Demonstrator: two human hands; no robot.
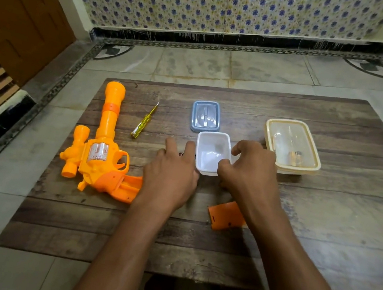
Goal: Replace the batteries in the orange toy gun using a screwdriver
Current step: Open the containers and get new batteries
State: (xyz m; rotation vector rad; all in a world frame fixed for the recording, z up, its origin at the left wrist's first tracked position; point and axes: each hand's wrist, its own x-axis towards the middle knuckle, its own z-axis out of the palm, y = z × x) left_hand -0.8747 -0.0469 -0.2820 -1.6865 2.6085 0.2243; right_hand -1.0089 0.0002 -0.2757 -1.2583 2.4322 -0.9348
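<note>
Hidden items: dark small items under the left hand (174,167), beside the box, are mostly covered and cannot be identified.
Blurred contents: cream lidded plastic container (293,145) holds small brownish cylinders, seen unclearly through the lid.
Left hand: fingers straight, spread flat on the board, touching the left wall of the small white open plastic box (213,151).
Right hand (250,171): fingers curled, thumb and fingertips gripping the white box's right rim.
Orange plastic toy gun (100,146): lying flat at the board's left, grip partly behind the left wrist.
Orange flat cover piece (223,215): partly under the right forearm.
Yellow-handled screwdriver (144,120): between gun barrel and grey-blue lid (206,116).
Surface: dark wooden plank board (322,226) on pale floor tiles (197,63).
Room: floral patterned wall, brown door at left.
</note>
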